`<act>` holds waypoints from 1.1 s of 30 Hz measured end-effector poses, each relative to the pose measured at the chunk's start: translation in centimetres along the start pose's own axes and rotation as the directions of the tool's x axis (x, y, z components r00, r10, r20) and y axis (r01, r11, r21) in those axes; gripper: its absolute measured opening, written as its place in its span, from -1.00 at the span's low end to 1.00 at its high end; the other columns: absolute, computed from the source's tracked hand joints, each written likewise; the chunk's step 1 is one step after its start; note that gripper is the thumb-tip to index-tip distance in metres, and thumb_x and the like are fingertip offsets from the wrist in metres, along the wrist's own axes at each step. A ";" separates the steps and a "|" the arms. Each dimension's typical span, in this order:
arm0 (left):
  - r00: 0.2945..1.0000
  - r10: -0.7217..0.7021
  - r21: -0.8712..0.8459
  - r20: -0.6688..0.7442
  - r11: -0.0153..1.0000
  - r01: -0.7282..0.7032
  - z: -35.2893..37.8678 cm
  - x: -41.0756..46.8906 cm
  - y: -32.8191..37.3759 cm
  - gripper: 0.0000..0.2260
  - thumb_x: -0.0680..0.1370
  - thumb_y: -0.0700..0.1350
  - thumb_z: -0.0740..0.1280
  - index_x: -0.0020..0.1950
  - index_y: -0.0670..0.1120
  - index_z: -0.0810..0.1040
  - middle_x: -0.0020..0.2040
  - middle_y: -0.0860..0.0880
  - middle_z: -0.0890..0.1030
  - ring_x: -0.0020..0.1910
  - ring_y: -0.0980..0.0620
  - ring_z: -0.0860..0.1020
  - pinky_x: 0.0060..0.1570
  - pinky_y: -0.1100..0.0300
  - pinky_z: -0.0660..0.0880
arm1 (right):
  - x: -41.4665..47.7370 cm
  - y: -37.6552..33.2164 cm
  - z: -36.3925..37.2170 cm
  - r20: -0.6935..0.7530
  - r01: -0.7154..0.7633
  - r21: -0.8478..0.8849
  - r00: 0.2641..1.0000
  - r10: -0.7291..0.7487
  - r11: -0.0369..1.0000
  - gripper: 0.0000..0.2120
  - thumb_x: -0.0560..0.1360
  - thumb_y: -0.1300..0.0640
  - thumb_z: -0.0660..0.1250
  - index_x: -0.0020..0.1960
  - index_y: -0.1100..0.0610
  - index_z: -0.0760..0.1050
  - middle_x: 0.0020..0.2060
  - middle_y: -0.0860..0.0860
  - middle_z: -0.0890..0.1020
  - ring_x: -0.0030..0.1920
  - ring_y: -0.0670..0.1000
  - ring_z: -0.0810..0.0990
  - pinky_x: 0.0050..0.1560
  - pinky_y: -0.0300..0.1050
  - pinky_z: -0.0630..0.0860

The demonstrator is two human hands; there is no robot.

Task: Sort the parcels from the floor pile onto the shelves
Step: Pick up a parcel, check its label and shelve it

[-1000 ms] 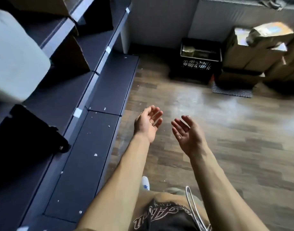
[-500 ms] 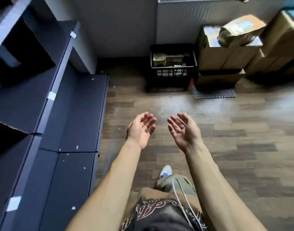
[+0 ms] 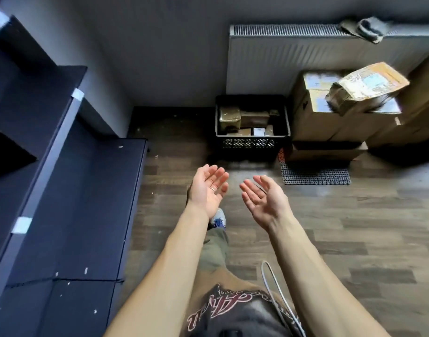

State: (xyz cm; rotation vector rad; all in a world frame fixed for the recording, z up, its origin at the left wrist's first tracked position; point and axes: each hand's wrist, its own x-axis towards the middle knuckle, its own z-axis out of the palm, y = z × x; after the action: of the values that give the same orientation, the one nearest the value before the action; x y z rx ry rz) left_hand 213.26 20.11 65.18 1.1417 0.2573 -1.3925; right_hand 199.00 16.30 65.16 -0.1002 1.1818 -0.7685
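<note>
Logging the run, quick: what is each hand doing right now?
Left hand: open, palm up, holding nothing.
Right hand: open, palm up, holding nothing.

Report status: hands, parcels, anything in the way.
Left hand and right hand open, empty. Brown cardboard parcels piled ahead, untouched. Black plastic crate beside them, not blocking.
</note>
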 end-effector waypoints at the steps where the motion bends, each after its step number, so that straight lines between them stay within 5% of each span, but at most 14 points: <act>1: 1.000 -0.024 -0.011 -0.006 1.000 0.024 1.2 2.2 1.0 -0.77 0.68 0.01 0.26 0.12 -0.12 0.57 -0.01 -0.07 0.67 -0.03 -0.02 0.65 -0.07 0.14 0.52 | 1.7 -1.2 1.3 -0.018 0.007 -0.010 1.000 -0.007 1.000 -0.73 0.68 0.09 0.26 0.30 0.20 0.53 0.19 0.19 0.67 0.10 0.12 0.70 0.08 -0.06 0.59; 13: 0.992 -0.119 0.052 0.042 0.992 0.117 15.1 18.9 12.7 -0.71 0.68 0.06 0.25 0.19 -0.14 0.58 0.02 -0.09 0.66 0.02 -0.04 0.64 0.00 0.11 0.54 | 15.2 -13.5 16.1 -0.094 0.015 -0.039 0.995 -0.018 0.999 -0.75 0.68 0.11 0.27 0.29 0.21 0.53 0.10 0.19 0.68 0.08 0.12 0.70 0.18 0.00 0.57; 22: 0.993 -0.094 0.074 -0.068 0.992 0.099 20.4 29.3 18.7 -0.71 0.68 0.03 0.26 0.22 -0.15 0.58 0.11 -0.11 0.66 0.08 -0.06 0.64 0.14 0.06 0.51 | 26.9 -19.8 22.8 -0.101 -0.097 0.012 0.990 0.098 0.995 -0.78 0.67 0.10 0.28 0.23 0.20 0.55 0.13 0.19 0.69 0.07 0.13 0.71 0.00 -0.05 0.60; 33: 0.982 -0.008 0.310 -0.186 0.948 0.066 30.5 39.8 25.6 -0.68 0.68 0.00 0.28 0.32 -0.19 0.57 0.21 -0.17 0.67 0.18 -0.11 0.67 0.26 -0.01 0.54 | 40.7 -27.9 32.6 -0.060 -0.253 0.034 0.965 0.255 0.967 -0.76 0.67 0.09 0.28 0.28 0.18 0.51 0.22 0.23 0.65 0.09 0.14 0.69 -0.06 -0.06 0.60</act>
State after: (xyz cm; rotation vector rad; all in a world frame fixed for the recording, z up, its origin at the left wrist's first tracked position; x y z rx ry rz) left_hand 230.72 -33.33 62.81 1.5412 0.1907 -1.3952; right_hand 219.91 -38.62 58.80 0.0974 1.2175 -0.5636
